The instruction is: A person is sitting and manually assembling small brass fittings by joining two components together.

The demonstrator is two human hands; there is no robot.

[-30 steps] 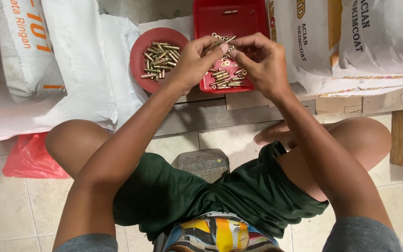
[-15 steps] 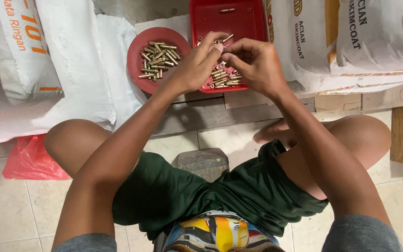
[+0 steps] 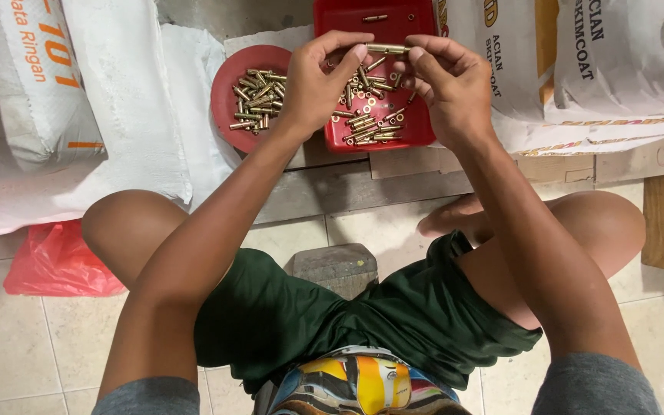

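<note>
Both hands, left hand (image 3: 318,84) and right hand (image 3: 446,81), pinch one brass piece (image 3: 387,48); round red dish (image 3: 228,84) holds a heap, red tray (image 3: 405,137) still has plenty loose.

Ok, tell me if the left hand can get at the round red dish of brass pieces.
Probably yes. The left hand hovers right beside the round red dish, nothing lies between, though its fingers pinch a brass piece shared with the right hand.

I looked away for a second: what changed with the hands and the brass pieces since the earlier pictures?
Little. Both hands, left hand and right hand, stay raised together over the red tray, and the brass piece now lies level between their fingertips. The red round dish of brass parts and the sacks stayed put.
</note>
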